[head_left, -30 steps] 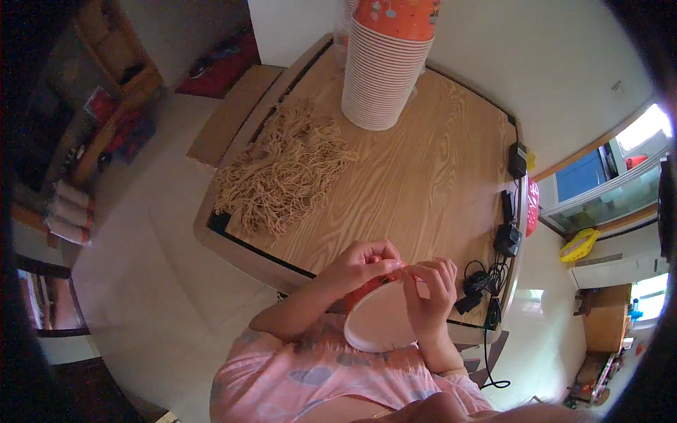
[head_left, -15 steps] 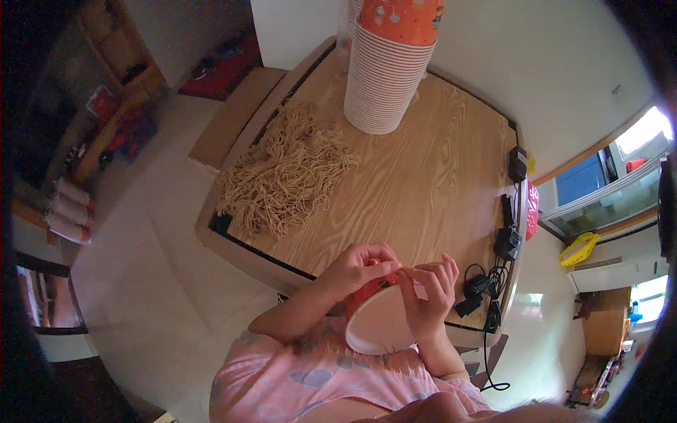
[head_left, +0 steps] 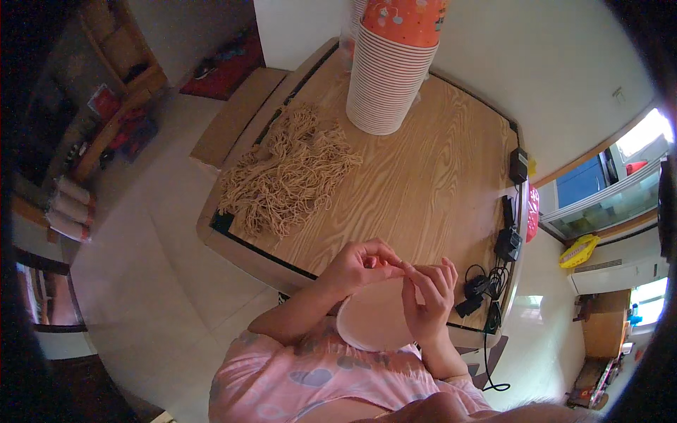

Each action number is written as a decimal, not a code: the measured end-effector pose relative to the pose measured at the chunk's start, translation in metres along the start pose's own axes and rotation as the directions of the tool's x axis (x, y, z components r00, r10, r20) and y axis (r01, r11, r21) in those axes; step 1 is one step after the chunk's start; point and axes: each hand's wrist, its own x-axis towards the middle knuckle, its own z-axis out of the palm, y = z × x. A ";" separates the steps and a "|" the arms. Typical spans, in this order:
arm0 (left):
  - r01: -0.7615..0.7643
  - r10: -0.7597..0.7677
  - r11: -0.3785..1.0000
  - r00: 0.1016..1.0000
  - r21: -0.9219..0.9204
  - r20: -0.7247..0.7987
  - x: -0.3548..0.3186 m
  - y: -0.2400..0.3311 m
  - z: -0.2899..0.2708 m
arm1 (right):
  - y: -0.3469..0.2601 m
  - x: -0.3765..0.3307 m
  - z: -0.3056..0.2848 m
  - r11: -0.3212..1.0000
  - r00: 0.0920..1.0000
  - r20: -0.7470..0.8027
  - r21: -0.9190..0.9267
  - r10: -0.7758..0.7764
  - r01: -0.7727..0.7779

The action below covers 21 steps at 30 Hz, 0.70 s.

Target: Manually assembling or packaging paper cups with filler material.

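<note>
My left hand (head_left: 361, 268) and my right hand (head_left: 429, 290) meet at their fingertips above the table's near edge. Both are closed in a pinch; whatever lies between the fingers is too small to make out. Just below them, close to my body, a paper cup (head_left: 375, 319) shows its pale inside and wide round rim. Its mouth faces up toward me, and the fingers hide part of its far side. A little red shows through the gap under my left fingers. Whether the cup hangs from the pinched fingers or rests against my lap, I cannot tell.
On the wood-grain table (head_left: 416, 190) lies a loose heap of beige strings (head_left: 293, 173) at the left. A tall stack of paper cups (head_left: 391, 77) stands at the back, its top one orange. Black adapters and coiled cables (head_left: 493, 282) line the right edge.
The cup has tipped, so its mouth now faces me more fully and its red outer wall is mostly out of sight. My hands stay nearly in place, fingertips still together.
</note>
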 end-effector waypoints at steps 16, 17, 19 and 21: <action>-0.185 0.209 0.955 0.975 0.231 -0.081 -0.005 0.004 0.007 | 0.016 0.029 -0.016 0.847 0.896 0.389 0.385 0.212 -0.368; -0.185 0.209 0.955 0.975 0.231 -0.082 -0.005 0.004 0.007 | 0.018 0.029 -0.014 0.829 0.891 0.398 0.406 0.220 -0.386; -0.154 0.174 0.968 0.981 0.198 -0.088 -0.006 0.004 0.008 | 0.018 0.028 -0.013 0.809 0.884 0.409 0.426 0.225 -0.404; -0.154 0.174 0.968 0.981 0.199 -0.088 -0.006 0.004 0.007 | 0.017 0.028 -0.013 0.752 0.823 0.472 0.403 0.318 -0.522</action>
